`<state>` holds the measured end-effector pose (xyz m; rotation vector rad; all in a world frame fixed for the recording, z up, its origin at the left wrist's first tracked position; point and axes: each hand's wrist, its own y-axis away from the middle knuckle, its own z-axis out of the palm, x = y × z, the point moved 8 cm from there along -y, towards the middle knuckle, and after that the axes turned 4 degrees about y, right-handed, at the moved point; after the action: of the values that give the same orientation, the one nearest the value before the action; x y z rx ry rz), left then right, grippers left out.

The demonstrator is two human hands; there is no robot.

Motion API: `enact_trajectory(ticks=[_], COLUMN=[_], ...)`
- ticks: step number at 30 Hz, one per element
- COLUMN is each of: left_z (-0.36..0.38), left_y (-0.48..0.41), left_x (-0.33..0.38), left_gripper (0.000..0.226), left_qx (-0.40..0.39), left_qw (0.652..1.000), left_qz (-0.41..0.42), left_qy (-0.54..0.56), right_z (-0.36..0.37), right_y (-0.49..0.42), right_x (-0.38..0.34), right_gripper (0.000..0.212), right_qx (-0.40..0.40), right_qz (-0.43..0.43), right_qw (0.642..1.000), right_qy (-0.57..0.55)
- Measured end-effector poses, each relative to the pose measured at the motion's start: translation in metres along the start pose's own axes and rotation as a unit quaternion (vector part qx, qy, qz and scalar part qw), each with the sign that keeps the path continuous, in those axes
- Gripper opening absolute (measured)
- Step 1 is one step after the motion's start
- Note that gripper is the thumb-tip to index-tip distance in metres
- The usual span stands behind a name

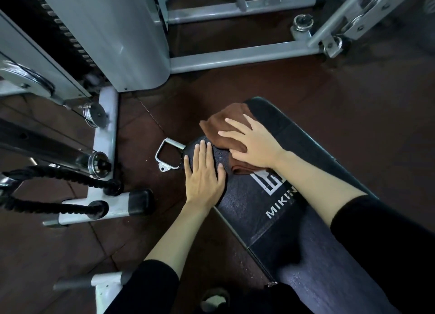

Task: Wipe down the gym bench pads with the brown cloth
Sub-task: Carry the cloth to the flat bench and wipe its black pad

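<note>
The wiping stroke is under way on the bench (313, 153). The cloth (226, 125) lies bunched on the pad just beyond the white logo (270, 189), with its far corner hanging past the pad's edge. The right hand (253, 143) lies flat on top of it, fingers straight and spread, pressing down rather than gripping. The left hand (203, 179) is also open. It rests palm-down on the bare pad just left of the logo, fingertips near the cloth's edge, and seems to steady the bench. Between that hand and the cloth the vinyl shows what look like small droplets.

Judging from this, only the part beyond the logo is being covered. The logo panel and the second pad (317, 278), on the near side of the logo past a seam, look not yet wiped, and faint specks show there too.

The next move calls for sliding the cloth under a flat palm back towards the logo and across it, with even pressure so the folds do not ride up. The left hand must lift clear of the path. A steel handle (168, 157) lies on the floor left of the logo, close enough for the overhanging cloth to snag.
</note>
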<state>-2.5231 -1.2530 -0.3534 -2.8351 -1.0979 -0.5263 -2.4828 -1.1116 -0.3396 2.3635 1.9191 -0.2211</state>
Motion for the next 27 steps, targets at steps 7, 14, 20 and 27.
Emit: enact_trajectory(ticks=[7,14,20,27], left_z=[-0.001,0.005,0.009,0.008], left_y=[-0.011,-0.016,-0.012,-0.012], left_x=[0.011,0.032,0.037,0.042], left_gripper=[0.068,0.067,0.063,0.066], left_qx=[-0.033,-0.058,-0.064,-0.059], left_qw=[0.999,0.996,0.995,0.996], left_qz=[0.025,0.066,0.064,0.065], left_qy=[-0.018,-0.035,-0.036,-0.017], right_z=[-0.009,-0.014,-0.014,-0.009], right_y=[0.004,0.06,0.111,0.096], right_x=[0.062,0.066,0.024,0.009], right_gripper=[0.066,0.055,0.055,0.058], right_qx=[-0.004,0.06,0.124,0.083], right_qz=[0.198,0.407,0.484,0.322], right_qw=[0.98,0.91,0.866,0.943], right_qy=[-0.018,-0.043,-0.01,0.033])
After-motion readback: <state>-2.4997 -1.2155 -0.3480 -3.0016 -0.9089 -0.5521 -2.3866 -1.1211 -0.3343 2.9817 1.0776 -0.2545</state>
